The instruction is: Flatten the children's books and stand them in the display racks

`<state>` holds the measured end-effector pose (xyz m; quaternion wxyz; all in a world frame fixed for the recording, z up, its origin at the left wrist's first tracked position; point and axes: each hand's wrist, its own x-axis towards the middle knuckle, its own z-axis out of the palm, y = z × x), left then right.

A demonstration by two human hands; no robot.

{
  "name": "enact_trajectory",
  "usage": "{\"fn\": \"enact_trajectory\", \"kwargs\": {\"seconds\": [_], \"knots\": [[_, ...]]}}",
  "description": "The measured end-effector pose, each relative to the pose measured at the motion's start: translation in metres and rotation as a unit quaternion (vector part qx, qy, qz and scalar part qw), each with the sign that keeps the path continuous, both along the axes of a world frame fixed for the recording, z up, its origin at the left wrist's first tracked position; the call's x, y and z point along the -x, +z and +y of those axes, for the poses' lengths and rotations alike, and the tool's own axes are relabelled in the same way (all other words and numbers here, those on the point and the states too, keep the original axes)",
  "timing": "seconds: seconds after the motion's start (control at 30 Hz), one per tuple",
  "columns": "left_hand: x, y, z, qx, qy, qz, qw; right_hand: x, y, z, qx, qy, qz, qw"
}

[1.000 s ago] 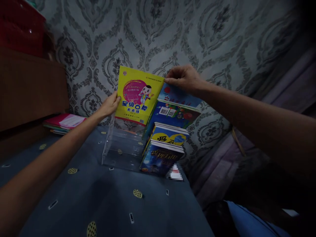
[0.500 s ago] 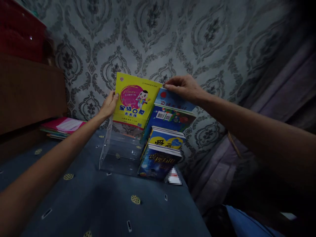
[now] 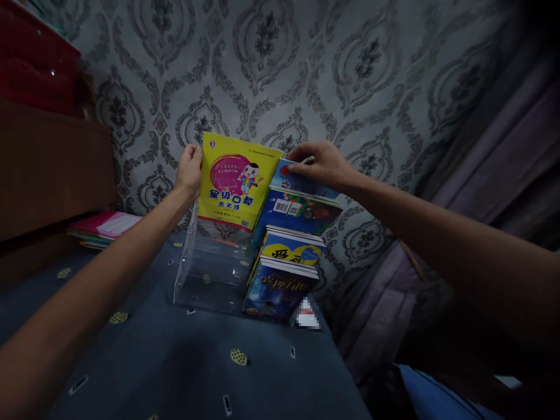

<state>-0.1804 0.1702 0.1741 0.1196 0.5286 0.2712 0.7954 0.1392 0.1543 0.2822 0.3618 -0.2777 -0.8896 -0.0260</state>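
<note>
My left hand [image 3: 189, 170] is closed on the left edge of a yellow workbook [image 3: 238, 184] with a pink circle and a cartoon child on its cover. The workbook stands upright in the back tier of a clear acrylic book rack [image 3: 205, 291]. My right hand [image 3: 321, 165] pinches the top edge of a light blue book [image 3: 301, 179], thumb in front and fingers behind. Below that book, a dark blue book with barcodes [image 3: 301, 210], yellow-and-blue books [image 3: 293, 251] and dark blue books [image 3: 280, 291] fill the right side of the stepped rack.
Patterned wallpaper [image 3: 271, 52] rises behind the rack. At left, a pile of books [image 3: 105, 224] lies beside a brown wooden cabinet [image 3: 52, 163] with a red box [image 3: 35, 58] on top. A blue printed cloth [image 3: 175, 361] covers the surface. Purple curtains [image 3: 385, 315] hang at right.
My right hand has moved from the workbook's upper right corner onto the light blue book's top edge. My left hand has slid a little up the workbook's edge. The view has shifted slightly.
</note>
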Motion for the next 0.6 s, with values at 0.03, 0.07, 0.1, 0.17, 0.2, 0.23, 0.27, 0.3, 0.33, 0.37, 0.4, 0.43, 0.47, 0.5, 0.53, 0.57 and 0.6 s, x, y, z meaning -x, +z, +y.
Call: {"fn": "enact_trajectory", "kwargs": {"seconds": [0.03, 0.07, 0.1, 0.17, 0.2, 0.23, 0.27, 0.3, 0.33, 0.37, 0.4, 0.43, 0.47, 0.5, 0.53, 0.57, 0.6], "knots": [[0.0, 0.0, 0.001, -0.002, 0.003, -0.003, 1.0, 0.0, 0.001, 0.0, -0.001, -0.001, -0.002, 1.0], [-0.001, -0.001, 0.002, -0.003, 0.009, -0.005, 1.0, 0.001, 0.001, 0.0, -0.003, -0.001, -0.004, 1.0], [-0.001, -0.002, 0.002, -0.004, 0.016, -0.007, 1.0, 0.001, 0.002, 0.0, -0.005, -0.001, -0.007, 1.0], [-0.004, -0.003, 0.002, -0.005, 0.03, -0.011, 0.999, 0.002, 0.002, 0.0, -0.005, 0.0, -0.01, 1.0], [-0.006, -0.004, 0.002, -0.005, 0.032, -0.012, 0.999, 0.003, 0.002, 0.0, -0.005, 0.0, -0.01, 1.0], [-0.008, -0.004, 0.001, -0.003, 0.03, -0.014, 0.999, 0.004, 0.002, -0.001, -0.006, -0.002, -0.009, 1.0], [-0.01, -0.004, 0.002, -0.001, 0.024, -0.018, 1.0, 0.004, 0.002, -0.002, -0.012, -0.005, -0.008, 1.0], [-0.012, -0.004, 0.002, 0.002, 0.015, -0.025, 1.0, 0.005, 0.002, -0.002, -0.021, -0.009, -0.006, 1.0], [-0.014, -0.004, 0.003, 0.004, 0.005, -0.035, 0.999, 0.005, 0.001, -0.003, -0.031, -0.015, -0.004, 0.999], [-0.015, -0.004, 0.004, 0.004, -0.004, -0.046, 0.999, 0.005, 0.001, -0.003, -0.039, -0.019, -0.001, 0.999], [-0.017, -0.004, 0.005, 0.003, -0.013, -0.057, 0.998, 0.005, 0.001, -0.003, -0.041, -0.02, 0.001, 0.999], [-0.018, -0.004, 0.006, 0.001, -0.022, -0.067, 0.998, 0.005, 0.0, -0.003, -0.036, -0.018, 0.002, 0.999], [-0.018, -0.004, 0.007, -0.002, -0.03, -0.075, 0.997, 0.005, 0.0, -0.002, -0.027, -0.012, 0.002, 1.0], [-0.019, -0.003, 0.008, -0.006, -0.037, -0.082, 0.996, 0.005, 0.0, -0.001, -0.015, -0.004, 0.004, 1.0], [-0.019, -0.003, 0.009, -0.009, -0.043, -0.086, 0.995, 0.005, 0.001, 0.001, -0.002, 0.004, 0.005, 1.0], [-0.019, -0.002, 0.01, -0.012, -0.048, -0.09, 0.995, 0.005, 0.001, 0.002, 0.009, 0.012, 0.009, 1.0], [-0.019, -0.002, 0.01, -0.013, -0.052, -0.093, 0.994, 0.006, 0.001, 0.004, 0.02, 0.02, 0.012, 1.0]]}}
